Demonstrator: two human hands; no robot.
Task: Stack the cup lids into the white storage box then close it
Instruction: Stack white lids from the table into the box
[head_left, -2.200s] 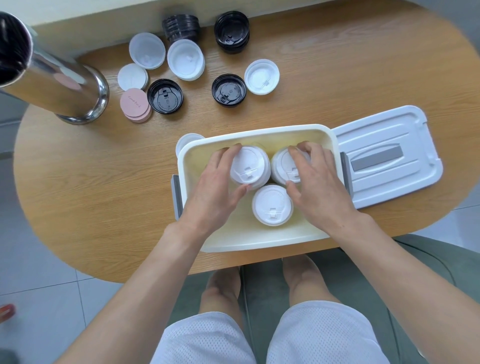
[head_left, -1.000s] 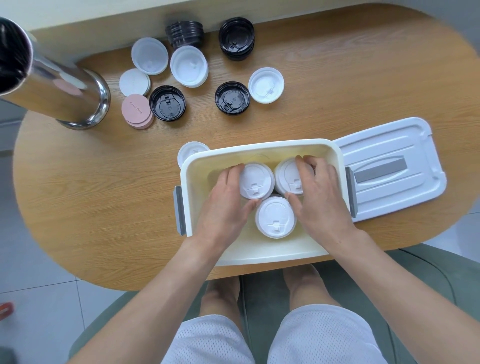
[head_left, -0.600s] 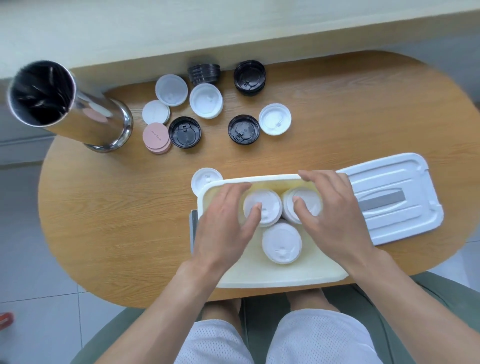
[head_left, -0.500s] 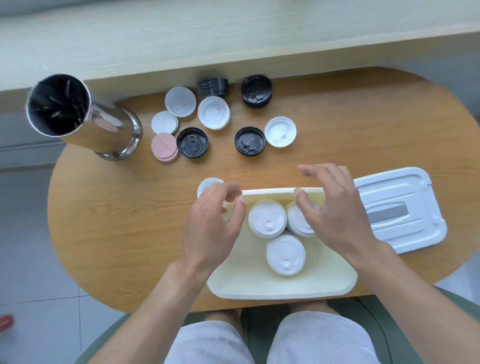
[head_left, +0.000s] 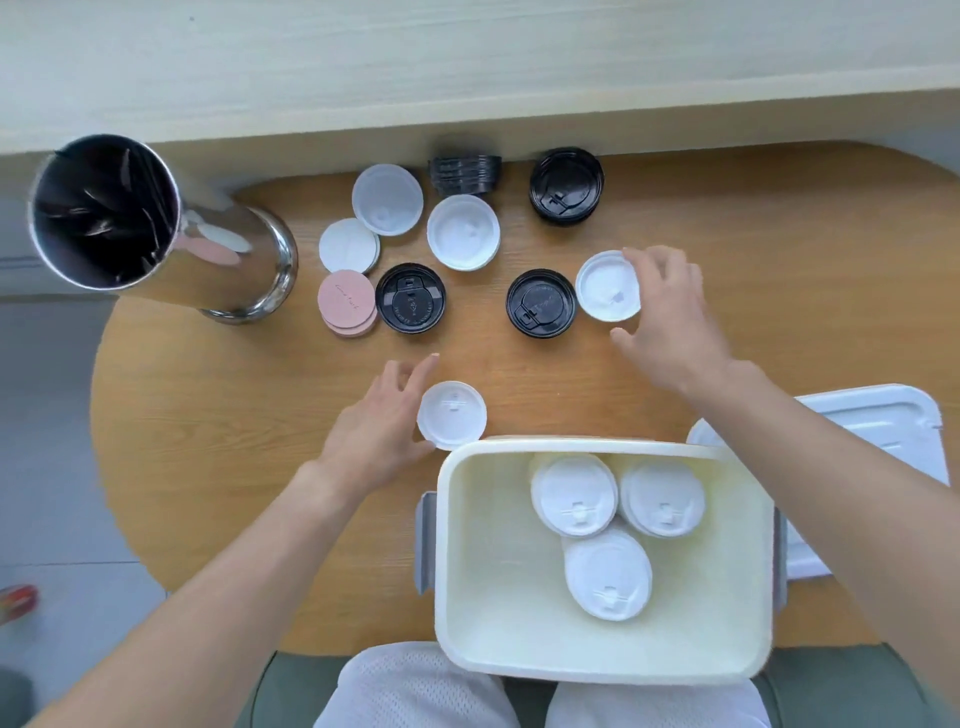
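Note:
The white storage box (head_left: 597, 448) sits open at the table's near edge. It holds three stacks of white cup lids (head_left: 574, 494), two at the back and one in front. My left hand (head_left: 376, 428) lies open on the table, fingers spread around the left side of a single white lid (head_left: 452, 414) just behind the box's left corner. My right hand (head_left: 670, 322) is open further back. Its fingers curve around the right edge of another white lid (head_left: 607, 286), with the thumb apart from it. The box's cover (head_left: 883, 415) lies to the right, partly hidden by my right arm.
More lids lie at the back: black ones (head_left: 540, 303) (head_left: 410, 298) (head_left: 566, 184), a black stack (head_left: 465, 174), white ones (head_left: 463, 231) (head_left: 387, 199) (head_left: 348, 245) and pink ones (head_left: 347, 302). A tall steel cylinder (head_left: 208, 244) stands at the back left. A wall ledge runs behind the table.
Both hands have left the lid stacks in the box and moved out over the table, the left to a lid beside the box, the right to a lid further back.

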